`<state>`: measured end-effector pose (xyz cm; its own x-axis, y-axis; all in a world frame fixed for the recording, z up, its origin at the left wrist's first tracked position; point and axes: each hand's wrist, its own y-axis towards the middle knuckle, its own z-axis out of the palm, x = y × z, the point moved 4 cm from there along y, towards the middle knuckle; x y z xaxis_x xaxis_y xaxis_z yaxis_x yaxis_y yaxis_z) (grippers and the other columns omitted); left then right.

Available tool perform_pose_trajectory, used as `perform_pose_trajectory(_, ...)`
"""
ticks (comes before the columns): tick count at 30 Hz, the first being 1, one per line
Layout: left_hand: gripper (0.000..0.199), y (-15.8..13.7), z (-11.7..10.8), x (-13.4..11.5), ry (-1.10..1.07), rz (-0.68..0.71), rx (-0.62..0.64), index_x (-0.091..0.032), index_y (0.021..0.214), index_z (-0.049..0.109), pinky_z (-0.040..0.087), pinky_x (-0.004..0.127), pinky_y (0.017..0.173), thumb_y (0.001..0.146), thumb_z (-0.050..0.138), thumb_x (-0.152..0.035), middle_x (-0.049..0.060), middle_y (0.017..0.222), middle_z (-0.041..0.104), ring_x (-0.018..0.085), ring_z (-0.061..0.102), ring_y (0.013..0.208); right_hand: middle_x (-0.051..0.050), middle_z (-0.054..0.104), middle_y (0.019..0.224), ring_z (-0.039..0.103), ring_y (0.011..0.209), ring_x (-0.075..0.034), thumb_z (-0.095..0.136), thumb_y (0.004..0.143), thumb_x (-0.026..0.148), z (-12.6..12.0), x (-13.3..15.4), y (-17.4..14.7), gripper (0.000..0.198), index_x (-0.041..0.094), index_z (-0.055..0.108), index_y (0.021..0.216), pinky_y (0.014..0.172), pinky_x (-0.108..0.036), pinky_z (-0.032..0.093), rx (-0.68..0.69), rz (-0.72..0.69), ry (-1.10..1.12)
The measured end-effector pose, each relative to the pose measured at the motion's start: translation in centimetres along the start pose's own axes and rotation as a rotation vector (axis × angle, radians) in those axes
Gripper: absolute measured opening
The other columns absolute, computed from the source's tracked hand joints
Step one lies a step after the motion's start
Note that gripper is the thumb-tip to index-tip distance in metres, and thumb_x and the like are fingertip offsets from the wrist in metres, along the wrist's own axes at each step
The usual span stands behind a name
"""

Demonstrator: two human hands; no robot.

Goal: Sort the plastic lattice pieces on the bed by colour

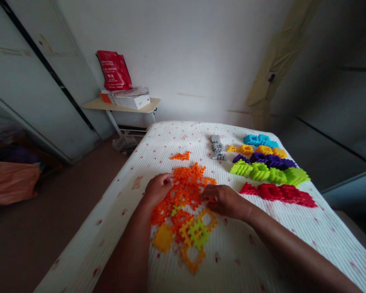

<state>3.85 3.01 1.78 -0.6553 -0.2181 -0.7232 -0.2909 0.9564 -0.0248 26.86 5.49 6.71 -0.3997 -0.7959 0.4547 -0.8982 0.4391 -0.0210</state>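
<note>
A pile of orange interlocking plastic building pieces (pixel 187 183) lies on the patterned bedspread between my hands. At the pile's left edge my left hand (pixel 158 187) has its fingers curled inward; what they hold, if anything, is hidden. My right hand (pixel 227 200) is closed at the right side, with an orange piece (pixel 212 200) showing at its fingertips. Nearer me lie yellow pieces (pixel 164 238) and a lime-green piece (pixel 199 233), partly overlapping. A small group of orange pieces (pixel 181 156) sits apart beyond the pile.
Rows of joined pieces stand on the right: blue (pixel 260 141), purple (pixel 273 160), green (pixel 259 171) and red (pixel 279 193), plus yellow (pixel 265 150). A grey row (pixel 217 147) is farther back. A small table (pixel 154 105) carries a red bag (pixel 113 71) and boxes.
</note>
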Motion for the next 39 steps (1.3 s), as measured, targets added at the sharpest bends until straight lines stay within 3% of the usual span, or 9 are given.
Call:
perform_pose_trajectory(2,0.035,0.0,0.0,-0.1,0.001,-0.003,0.001,-0.017,0.102,0.065,0.045,0.025,0.075,0.07,0.05,-0.022,0.005,0.091,0.068,0.016,0.062,0.083,-0.004,0.06,0.101,0.058,0.087,-0.016,0.057,0.073,0.016,0.4,0.8,-1.3,0.033,0.023,0.061,0.105,0.074,-0.025,0.043,0.061,-0.052,0.014)
perform_pose_trajectory(7,0.034,-0.1,-0.1,-0.6,0.01,0.004,-0.007,-0.016,0.099,0.065,0.045,0.025,0.077,0.071,0.048,-0.024,0.006,0.092,0.068,0.017,0.062,0.084,-0.009,0.053,0.114,0.054,0.097,-0.022,0.063,0.068,0.027,2.1,1.4,-2.8,0.05,0.021,0.051,0.116,0.074,-0.031,0.044,0.076,0.017,-0.142)
perform_pose_trajectory(13,0.034,0.1,-0.1,-0.2,0.017,-0.021,-0.008,-0.018,0.098,0.066,0.046,0.024,0.077,0.071,0.049,-0.03,0.003,0.092,0.07,0.018,0.064,0.084,-0.005,0.058,0.097,0.056,0.083,-0.018,0.059,0.071,0.025,2.4,1.7,-2.8,0.021,0.019,0.055,0.09,0.061,-0.024,0.041,0.05,-0.007,-0.234)
perform_pose_trajectory(16,0.033,0.4,0.0,0.4,-0.002,-0.04,-0.003,-0.019,0.096,0.066,0.047,0.024,0.077,0.071,0.05,-0.034,0.003,0.093,0.07,0.018,0.064,0.086,-0.003,0.058,0.084,0.055,0.074,-0.014,0.051,0.076,0.016,1.9,1.2,-3.1,0.007,0.019,0.055,0.082,0.061,-0.022,0.04,-0.054,0.007,-0.259)
perform_pose_trajectory(21,0.032,0.5,0.0,0.5,-0.043,-0.047,-0.015,-0.019,0.094,0.066,0.047,0.026,0.079,0.07,0.051,-0.034,0.004,0.094,0.071,0.019,0.064,0.086,-0.007,0.059,0.082,0.055,0.071,-0.015,0.04,0.085,0.013,1.2,-0.1,-4.4,0.018,0.015,0.056,0.077,0.064,-0.025,0.042,-0.28,0.054,-0.302)
perform_pose_trajectory(25,0.031,0.1,-0.3,0.0,-0.059,-0.051,-0.046,-0.019,0.09,0.069,0.047,0.025,0.076,0.066,0.054,-0.031,0.004,0.086,0.072,0.019,0.064,0.085,-0.01,0.061,0.101,0.056,0.089,-0.019,0.045,0.081,0.01,1.9,-0.9,-6.0,0.019,0.016,0.059,0.093,0.077,-0.031,0.045,-0.235,0.002,-0.205)
perform_pose_trajectory(29,0.031,-0.2,-0.4,-0.4,-0.079,-0.058,-0.057,-0.018,0.089,0.069,0.048,0.026,0.076,0.063,0.057,-0.03,0.004,0.082,0.072,0.02,0.064,0.085,-0.009,0.057,0.118,0.052,0.105,-0.022,0.05,0.068,0.006,2.1,-2.0,-7.8,0.046,0.018,0.055,0.111,0.089,-0.039,0.042,-0.194,0.032,-0.092)
perform_pose_trajectory(35,0.031,0.1,-0.2,0.1,-0.062,-0.046,-0.034,-0.019,0.09,0.069,0.048,0.024,0.076,0.067,0.052,-0.031,0.004,0.091,0.071,0.019,0.063,0.087,-0.01,0.056,0.119,0.052,0.108,-0.022,0.061,0.07,0.017,1.5,-3.6,-9.1,0.046,0.02,0.054,0.115,0.091,-0.04,0.042,-0.227,0.068,0.149)
perform_pose_trajectory(39,0.031,0.4,0.0,0.6,-0.046,-0.05,-0.032,-0.019,0.091,0.067,0.048,0.024,0.074,0.069,0.052,-0.035,0.003,0.092,0.071,0.018,0.064,0.085,-0.01,0.054,0.122,0.05,0.111,-0.02,0.063,0.072,0.02,1.0,-3.2,-8.2,0.047,0.021,0.052,0.118,0.091,-0.039,0.042,-0.188,-0.028,0.279)
